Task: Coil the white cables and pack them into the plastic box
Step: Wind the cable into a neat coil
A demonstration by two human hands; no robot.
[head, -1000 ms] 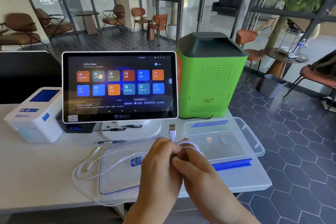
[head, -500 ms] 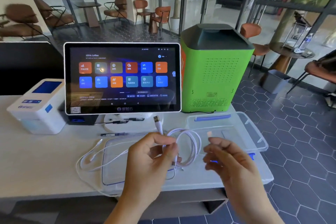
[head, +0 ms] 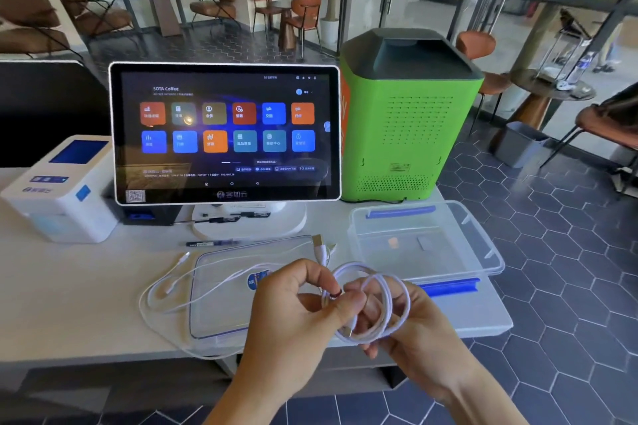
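From the head camera, the left hand (head: 297,314) pinches the top of a coiled white cable (head: 374,304) between thumb and fingers, just in front of the counter (head: 69,304). The right hand (head: 417,338) has its fingers curled up through the loops from below, so it holds the coil too. One plug (head: 319,245) sticks up above the left hand. The plastic box (head: 483,252) sits open on the counter just behind the right hand, and nothing seems to be inside it yet apart from some small stickers. Its lid (head: 221,300) lies flat to the left, with a second white cable (head: 165,290) lying loose across and around it. A touch screen (head: 224,134), a green machine (head: 407,121), a white printer (head: 58,190) and a pen (head: 207,244) stand farther back. To do this step well, I think the loops should stay the same size and lie flat on each other. The pinch should stay tight so the coil does not spring open. The loose plug end should be tucked in, and then the coil can go low into the box before letting go.
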